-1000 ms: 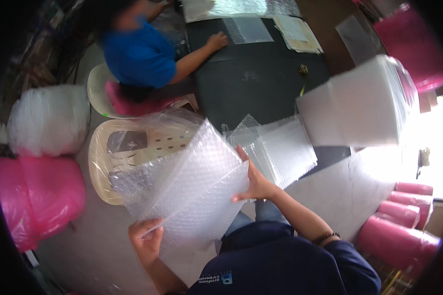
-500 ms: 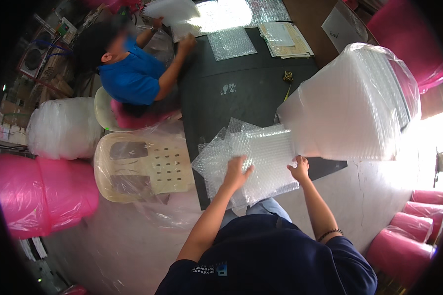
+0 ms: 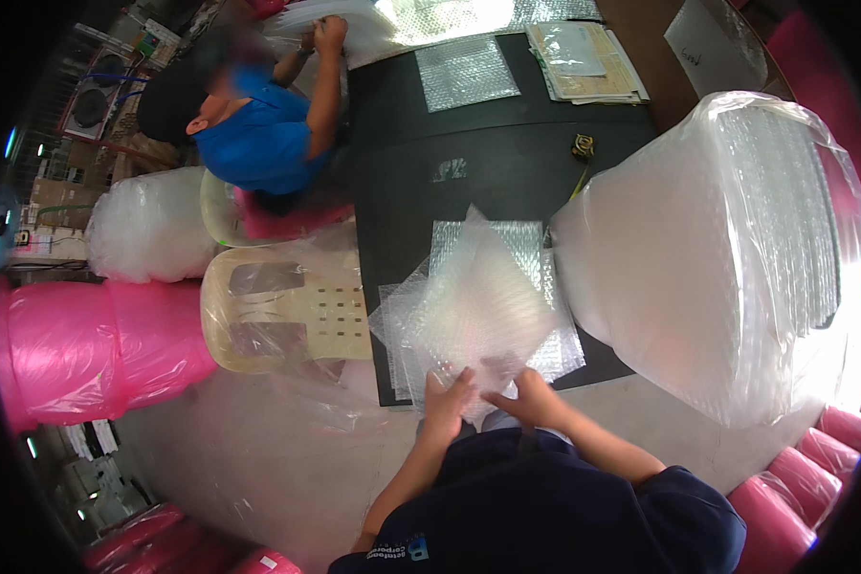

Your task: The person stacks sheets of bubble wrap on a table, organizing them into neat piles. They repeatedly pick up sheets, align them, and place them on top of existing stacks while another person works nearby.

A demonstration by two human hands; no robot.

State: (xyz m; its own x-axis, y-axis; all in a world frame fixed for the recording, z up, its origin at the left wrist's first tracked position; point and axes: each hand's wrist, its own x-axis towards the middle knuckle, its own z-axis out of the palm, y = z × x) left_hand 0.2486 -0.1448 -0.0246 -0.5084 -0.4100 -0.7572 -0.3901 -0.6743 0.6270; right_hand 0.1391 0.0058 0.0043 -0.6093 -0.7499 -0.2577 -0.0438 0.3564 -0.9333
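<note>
A clear bubble wrap sheet (image 3: 493, 297) is turned cornerwise, its near corner between my two hands. My left hand (image 3: 447, 404) pinches the left edge of that corner, thumb up. My right hand (image 3: 534, 400) closes on the right edge, its fingertips close to the left hand's. Whether the piece is a single sheet or a pouch I cannot tell. Beneath it, more bubble wrap pieces (image 3: 566, 352) lie in a loose, fanned pile at the near end of the black table (image 3: 392, 182).
A big plastic-wrapped bundle (image 3: 660, 239) stands right of the pile. Farther back lie a yellow tape measure (image 3: 583, 146), a flat bubble wrap piece (image 3: 467, 73) and papers (image 3: 584, 57). A co-worker in blue (image 3: 263, 139) handles sheets at far left. A cream chair (image 3: 287, 311) abuts the table.
Both hands have drawn nearer my body and closer together. The bubble wrap sheet has turned from square to cornerwise over the pile. The co-worker's hands have risen.
</note>
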